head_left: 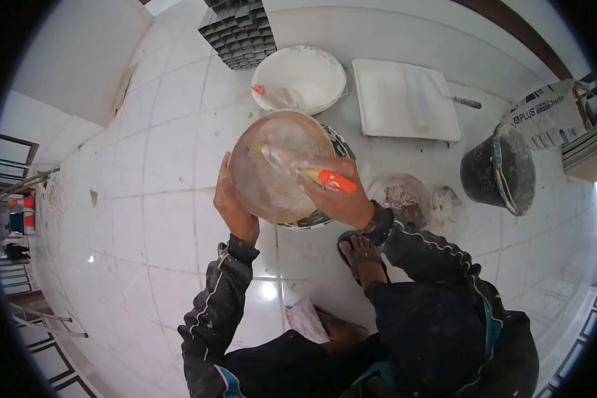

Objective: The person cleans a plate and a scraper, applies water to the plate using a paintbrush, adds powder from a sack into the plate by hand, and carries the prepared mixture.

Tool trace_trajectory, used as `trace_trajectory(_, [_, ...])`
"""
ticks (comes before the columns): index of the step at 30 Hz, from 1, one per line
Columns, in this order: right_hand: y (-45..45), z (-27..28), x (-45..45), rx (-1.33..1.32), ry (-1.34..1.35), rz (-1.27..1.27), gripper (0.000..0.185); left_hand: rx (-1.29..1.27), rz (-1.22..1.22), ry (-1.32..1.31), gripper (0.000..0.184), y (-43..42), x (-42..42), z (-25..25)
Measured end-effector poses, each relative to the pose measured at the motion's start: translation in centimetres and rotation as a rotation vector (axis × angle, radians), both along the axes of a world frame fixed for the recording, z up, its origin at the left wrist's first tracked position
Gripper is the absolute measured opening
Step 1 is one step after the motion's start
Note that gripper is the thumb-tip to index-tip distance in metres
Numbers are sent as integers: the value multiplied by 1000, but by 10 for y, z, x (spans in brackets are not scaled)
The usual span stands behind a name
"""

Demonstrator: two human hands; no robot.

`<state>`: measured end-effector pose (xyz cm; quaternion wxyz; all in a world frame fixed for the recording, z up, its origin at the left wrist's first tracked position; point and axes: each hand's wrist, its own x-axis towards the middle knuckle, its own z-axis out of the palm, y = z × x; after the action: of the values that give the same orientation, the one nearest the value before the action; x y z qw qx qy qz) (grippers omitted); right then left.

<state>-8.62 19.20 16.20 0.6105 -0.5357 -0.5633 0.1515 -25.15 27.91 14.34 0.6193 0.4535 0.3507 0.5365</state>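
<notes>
One orange-handled brush [336, 180] sits gripped in my right hand [350, 199], worked inside the round basin [265, 196] that my left hand [235, 207] cups by its side above a smeared bucket [342, 148], and I judge further strokes call for steady support.

Legible text is carried by the pale bag [549, 114] at the right side of the view. The brand name "APLUS" is printed on it in dark capitals. The marking "3in1" is printed farther right, toward the upper part of the same face. The lettering is slanted, rising from left to right. A smaller word between these two markings is too blurred to be read with certainty. The small printed marks along the lower part cannot be made out.
</notes>
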Motion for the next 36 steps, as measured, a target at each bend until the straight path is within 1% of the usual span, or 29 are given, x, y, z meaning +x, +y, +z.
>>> trace_trajectory(1, [1,4,1,-3,1,2,19,69,-13,97,56,-2,4,6])
trace_trajectory(2, [4,9,5,51,-162,22,20,141,-25,196,55,-3,5,12])
trace_trajectory(4, [8,14,4,113,-322,41,21,158,5,206,55,5,7,17])
trace_trajectory(6, [5,11,-1,66,-259,340,23,170,31,212,55,11,8,24])
trace_trajectory(7, [3,12,-2,68,-262,345,23,133,18,117,55,14,6,32])
trace_trajectory(8, [-2,13,-3,-1,-141,449,22,96,8,24,55,17,1,35])
trace_trajectory(9, [-5,14,-2,-71,-20,556,21,95,19,25,55,20,-4,33])
trace_trajectory(10, [-7,17,7,-72,-20,568,21,112,26,53,55,23,-10,29])
trace_trajectory(12, [-6,23,29,-242,-121,635,22,122,33,82,56,22,-15,22])
trace_trajectory(14, [1,15,31,-239,-119,643,21,135,38,171,53,17,-10,17])
trace_trajectory(15, [5,9,32,-235,-112,651,21,136,35,168,53,14,-5,15])
trace_trajectory(16, [10,2,31,-235,-112,647,21,144,37,198,52,11,0,13])
trace_trajectory(18, [21,-6,27,32,-261,448,20,201,15,286,47,9,2,5])
trace_trajectory(19, [25,-8,30,32,-259,447,20,201,13,288,47,9,2,2])
trace_trajectory(21, [30,-5,36,138,-287,271,20,149,76,276,44,8,2,-2])
trace_trajectory(22, [28,-1,38,138,-290,272,20,150,77,273,44,6,-2,-1])
trace_trajectory(24, [19,13,48,-30,-9,255,18,200,51,502,41,0,-13,2])
trace_trajectory(25, [15,18,54,-35,-5,254,18,195,48,506,41,-1,-13,3])
trace_trajectory(27, [8,28,69,-369,33,204,15,205,104,464,40,-2,-13,6])
trace_trajectory(28, [6,33,71,-382,-70,162,13,203,108,462,40,0,-13,6])
trace_trajectory(29, [9,31,71,-383,-76,166,13,170,151,434,41,2,-12,6])
trace_trajectory(31, [14,10,72,-662,-391,164,15,136,195,405,42,6,-9,7])
trace_trajectory(32, [18,-13,70,-661,-392,167,15,142,211,397,43,7,-9,7])
trace_trajectory(34, [29,-72,62,-653,-506,168,18,149,229,389,45,11,-8,8])
trace_trajectory(36, [31,-98,51,-626,-501,171,18,197,212,409,46,15,-10,8])
